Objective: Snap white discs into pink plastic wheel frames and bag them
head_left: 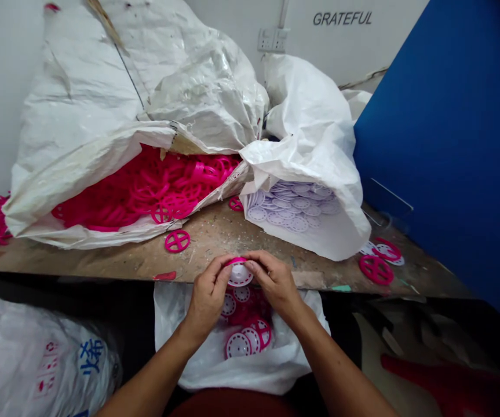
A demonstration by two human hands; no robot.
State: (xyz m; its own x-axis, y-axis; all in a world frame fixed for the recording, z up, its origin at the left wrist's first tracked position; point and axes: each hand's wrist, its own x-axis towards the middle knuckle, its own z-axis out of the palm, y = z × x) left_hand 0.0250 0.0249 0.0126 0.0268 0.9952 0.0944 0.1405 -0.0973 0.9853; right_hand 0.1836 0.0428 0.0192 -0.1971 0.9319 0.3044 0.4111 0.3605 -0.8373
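Between my two hands is a white slotted disc with a pink wheel-shaped ring (240,274), held above the table's front edge. My left hand (210,289) pinches its left side, and my right hand (276,282) grips its right side with thumb and fingers. Part of the pink ring shows along the top of the disc. Just below my hands, an open white bag (288,368) holds several pink-and-white discs (238,345). A loose pink spoked ring (177,241) lies on the table to the left of my hands.
A large white sack (80,145) spills pink rings (145,185) at the back left. Right of it, another white sack (340,226) holds pale discs (297,205). More rings (375,270) lie near a blue panel (441,145). A printed plastic bag (28,359) stands lower left.
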